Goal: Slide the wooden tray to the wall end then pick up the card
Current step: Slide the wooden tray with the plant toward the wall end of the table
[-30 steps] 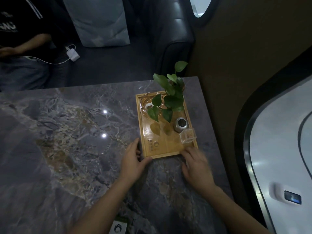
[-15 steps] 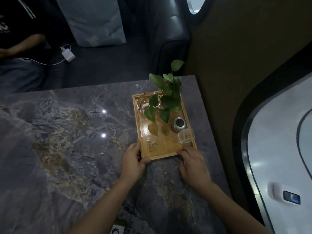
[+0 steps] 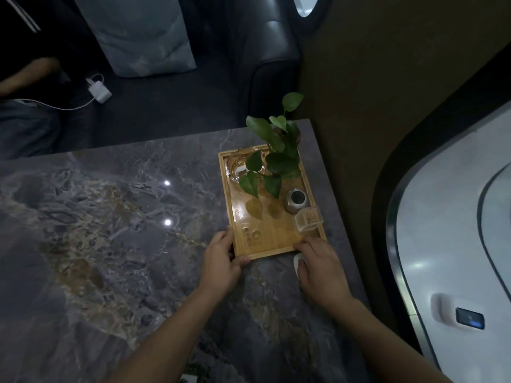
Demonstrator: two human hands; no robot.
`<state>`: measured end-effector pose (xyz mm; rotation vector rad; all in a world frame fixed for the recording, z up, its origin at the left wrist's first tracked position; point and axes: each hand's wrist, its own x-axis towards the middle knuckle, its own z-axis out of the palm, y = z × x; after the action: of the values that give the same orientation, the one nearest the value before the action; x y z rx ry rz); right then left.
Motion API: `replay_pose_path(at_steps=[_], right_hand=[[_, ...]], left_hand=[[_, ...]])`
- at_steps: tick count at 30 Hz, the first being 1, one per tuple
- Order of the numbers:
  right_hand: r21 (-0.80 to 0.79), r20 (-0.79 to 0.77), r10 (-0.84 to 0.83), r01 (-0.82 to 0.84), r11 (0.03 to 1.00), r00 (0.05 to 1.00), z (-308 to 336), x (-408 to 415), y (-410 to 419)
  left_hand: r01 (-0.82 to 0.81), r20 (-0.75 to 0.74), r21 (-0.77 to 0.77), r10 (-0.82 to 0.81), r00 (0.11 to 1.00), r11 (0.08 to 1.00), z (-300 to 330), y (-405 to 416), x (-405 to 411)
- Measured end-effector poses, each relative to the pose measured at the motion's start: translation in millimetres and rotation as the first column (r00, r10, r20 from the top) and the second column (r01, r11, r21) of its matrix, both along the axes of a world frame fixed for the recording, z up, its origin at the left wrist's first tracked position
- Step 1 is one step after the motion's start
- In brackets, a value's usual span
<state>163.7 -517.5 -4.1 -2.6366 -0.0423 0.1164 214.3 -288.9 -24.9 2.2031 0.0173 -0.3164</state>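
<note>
The wooden tray lies on the marble table by the right-hand wall. It carries a leafy plant, a glass dish, a small metal pot and a clear box. My left hand grips the tray's near left corner, thumb on the near rim. My right hand lies flat at the near right corner, fingertips against the rim. A small white flat thing peeks from under that hand; I cannot tell whether it is the card.
The brown wall runs close along the table's right edge. Beyond the far edge are a dark sofa, a pillow, a white charger and a seated person. A printed card edge shows at the bottom.
The tray has slid a little farther away with both hands on its near edge. The small white thing now shows under my right hand.
</note>
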Motion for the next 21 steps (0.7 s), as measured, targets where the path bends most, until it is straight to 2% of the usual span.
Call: replay_pose_path(at_steps=[7,21], right_hand=[[-0.016,-0.014,-0.038,0.038,0.999,0.999,-1.6,-0.3,-10.2],[-0.029,-0.028,-0.123,0.122,0.992,0.992,-2.8,-2.1,-37.4]], left_hand=[[0.018,0.002,0.034,-0.018,1.000,0.999,3.1,-15.6,4.0],[0.072,-0.019,0.007,-0.072,0.997,0.997,3.7,-49.5,4.9]])
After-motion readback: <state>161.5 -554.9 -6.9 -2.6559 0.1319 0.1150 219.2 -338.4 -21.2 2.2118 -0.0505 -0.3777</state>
